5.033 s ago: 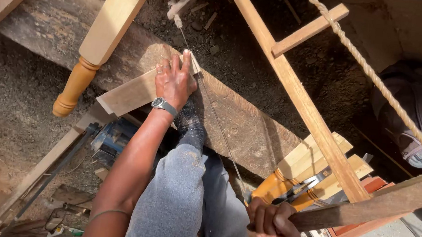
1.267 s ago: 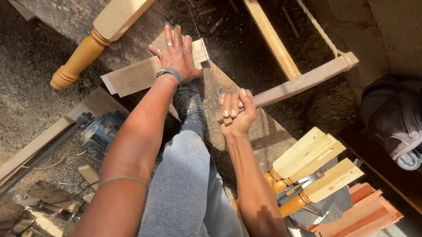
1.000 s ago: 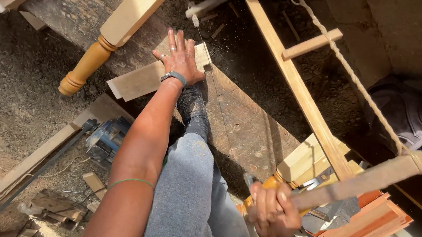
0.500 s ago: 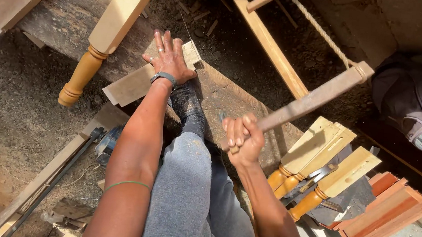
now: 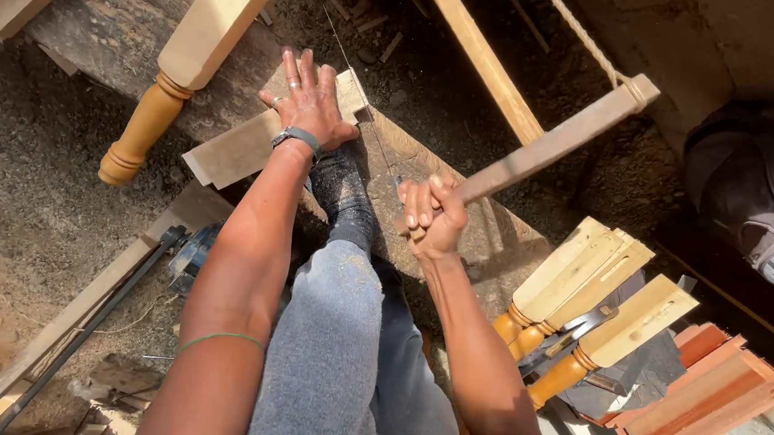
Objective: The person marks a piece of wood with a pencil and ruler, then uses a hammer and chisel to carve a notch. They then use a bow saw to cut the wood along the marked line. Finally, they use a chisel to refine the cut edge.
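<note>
The left hand [image 5: 311, 105] presses flat, fingers spread, on the flat wooden board [image 5: 247, 144], while just right of that board the right hand [image 5: 431, 213] has its grip wrapped around the frame saw's wooden handle [image 5: 556, 143]

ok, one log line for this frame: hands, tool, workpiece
left hand: flat on wood board | right hand: grip on frame saw handle | saw blade: at board end | foot: on board
</note>
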